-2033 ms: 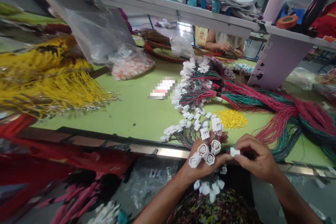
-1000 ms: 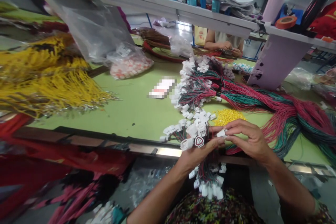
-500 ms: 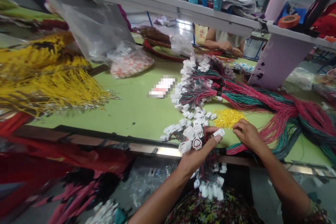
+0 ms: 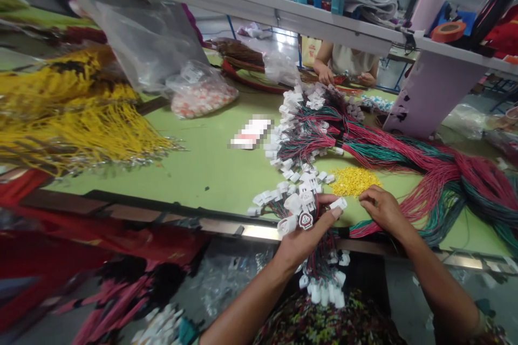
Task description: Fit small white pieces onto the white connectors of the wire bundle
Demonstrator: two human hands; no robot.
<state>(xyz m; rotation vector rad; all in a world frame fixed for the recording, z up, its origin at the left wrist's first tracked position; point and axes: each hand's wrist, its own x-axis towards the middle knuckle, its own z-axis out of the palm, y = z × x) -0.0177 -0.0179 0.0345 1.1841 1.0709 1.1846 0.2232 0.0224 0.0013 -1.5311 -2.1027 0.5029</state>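
Observation:
My left hand (image 4: 303,242) is shut on a bunch of white plastic wire connectors (image 4: 293,210), with a round-faced connector (image 4: 306,221) showing and another (image 4: 338,204) at the fingertips. Their red and green wires hang down past the table edge to more connectors (image 4: 324,291). My right hand (image 4: 382,210) is just to the right, fingers curled, holding nothing I can see. It is close above the red and green wire bundle (image 4: 408,172) and just below a pile of yellow pellets (image 4: 354,181).
The green work table (image 4: 210,172) holds a large yellow wire bundle (image 4: 76,124) at left and a bag of pink-and-white parts (image 4: 204,98). A shelf (image 4: 283,16) and a pillar (image 4: 433,91) cross the far side, where a co-worker's hands (image 4: 343,75) work.
My right hand has let go of the white connector, which stays at my left fingertips, and has moved to the right. My left hand has lowered slightly since the earliest frame.

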